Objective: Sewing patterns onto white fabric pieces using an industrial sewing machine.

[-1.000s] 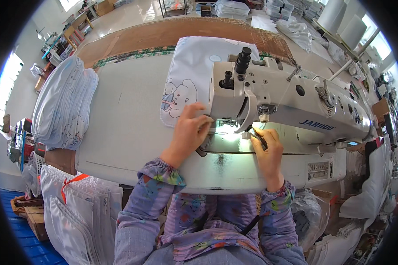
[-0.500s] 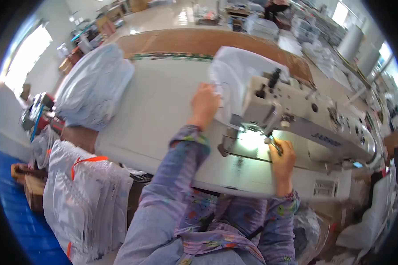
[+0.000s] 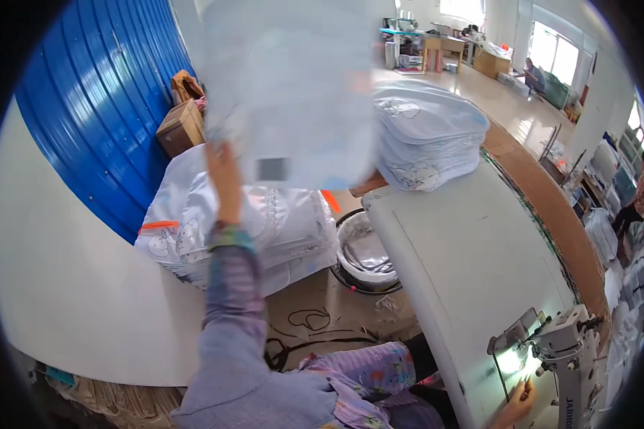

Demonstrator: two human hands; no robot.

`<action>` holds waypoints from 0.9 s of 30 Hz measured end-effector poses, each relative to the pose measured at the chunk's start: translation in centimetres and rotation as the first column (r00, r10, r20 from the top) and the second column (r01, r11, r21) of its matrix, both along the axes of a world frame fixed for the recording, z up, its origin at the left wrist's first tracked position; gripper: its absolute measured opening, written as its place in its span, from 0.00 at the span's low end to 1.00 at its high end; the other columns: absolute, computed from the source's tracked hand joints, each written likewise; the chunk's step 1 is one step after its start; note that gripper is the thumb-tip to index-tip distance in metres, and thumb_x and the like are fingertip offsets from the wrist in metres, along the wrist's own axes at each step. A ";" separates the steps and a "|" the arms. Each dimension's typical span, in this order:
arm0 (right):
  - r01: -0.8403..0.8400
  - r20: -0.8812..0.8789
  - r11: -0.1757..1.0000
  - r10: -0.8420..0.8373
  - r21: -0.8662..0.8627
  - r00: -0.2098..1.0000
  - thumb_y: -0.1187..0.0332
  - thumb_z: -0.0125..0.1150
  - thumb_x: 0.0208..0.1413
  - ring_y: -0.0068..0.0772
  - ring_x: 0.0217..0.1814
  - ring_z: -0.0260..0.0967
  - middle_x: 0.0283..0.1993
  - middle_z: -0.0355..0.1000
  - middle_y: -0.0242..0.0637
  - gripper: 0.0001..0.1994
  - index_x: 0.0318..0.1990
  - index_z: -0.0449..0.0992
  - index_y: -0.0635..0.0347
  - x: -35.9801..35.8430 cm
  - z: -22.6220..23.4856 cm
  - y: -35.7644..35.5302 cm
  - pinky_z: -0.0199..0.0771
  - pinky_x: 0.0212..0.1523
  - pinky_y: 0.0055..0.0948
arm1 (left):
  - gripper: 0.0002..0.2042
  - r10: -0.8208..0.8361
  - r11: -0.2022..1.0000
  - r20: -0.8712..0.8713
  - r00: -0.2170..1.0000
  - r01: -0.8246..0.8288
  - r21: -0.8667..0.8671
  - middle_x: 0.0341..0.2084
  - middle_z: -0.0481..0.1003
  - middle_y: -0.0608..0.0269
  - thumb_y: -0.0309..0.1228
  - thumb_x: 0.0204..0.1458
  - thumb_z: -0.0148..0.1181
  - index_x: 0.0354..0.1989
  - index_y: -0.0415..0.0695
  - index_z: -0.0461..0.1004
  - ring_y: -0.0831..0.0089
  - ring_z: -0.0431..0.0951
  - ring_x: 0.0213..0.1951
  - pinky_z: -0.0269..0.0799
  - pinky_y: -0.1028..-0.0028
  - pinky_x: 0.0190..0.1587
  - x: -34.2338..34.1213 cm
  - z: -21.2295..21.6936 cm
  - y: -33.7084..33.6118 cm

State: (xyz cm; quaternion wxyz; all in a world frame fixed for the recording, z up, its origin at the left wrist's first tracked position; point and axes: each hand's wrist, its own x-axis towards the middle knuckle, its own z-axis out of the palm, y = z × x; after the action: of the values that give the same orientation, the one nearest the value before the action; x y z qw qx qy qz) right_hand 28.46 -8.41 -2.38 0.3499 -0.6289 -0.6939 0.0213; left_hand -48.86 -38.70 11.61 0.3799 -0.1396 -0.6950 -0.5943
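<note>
My left hand (image 3: 225,182) is raised at the end of an outstretched arm. It grips the lower left edge of a white fabric panel (image 3: 293,93) with rounded corners and a small grey patch; the panel is blurred by motion. Below it lies a pile of white printed fabric pieces (image 3: 279,247) with orange ties. At the lower right, my right hand (image 3: 520,406) rests beside the lit needle area of a sewing machine (image 3: 569,339). Its fingers are pinched together, and what they hold is too small to make out.
A stack of white printed panels (image 3: 433,136) sits on the far end of the sewing table (image 3: 444,250). Below its left edge stands a lined round bin (image 3: 368,289). Cords lie on the floor. A blue corrugated wall (image 3: 93,121) rises at left; other people sit or stand far off.
My view has swung left. My left hand has gone from the white cloth beside the machine to above the floor-side pile, holding a panel up. The right hand stays by the needle.
</note>
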 end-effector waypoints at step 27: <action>0.026 -0.242 0.999 -0.036 -0.043 0.970 0.64 0.58 0.70 0.25 0.39 0.74 0.44 0.78 0.33 0.15 0.55 0.78 0.65 -0.7 -1.5 0.7 0.76 0.40 0.26 | 0.29 0.474 0.450 -0.435 0.766 -0.635 -0.628 0.59 0.73 0.48 0.38 0.56 0.68 0.63 0.39 0.68 0.49 0.71 0.62 0.68 0.53 0.63 4.8 -2.9 -8.1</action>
State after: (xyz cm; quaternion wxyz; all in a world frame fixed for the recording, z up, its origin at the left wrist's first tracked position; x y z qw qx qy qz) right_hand 27.79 -7.70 -3.83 0.4200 -0.6392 -0.6354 0.1065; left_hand -44.08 -46.76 8.73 0.5275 -0.1045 -0.8393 -0.0798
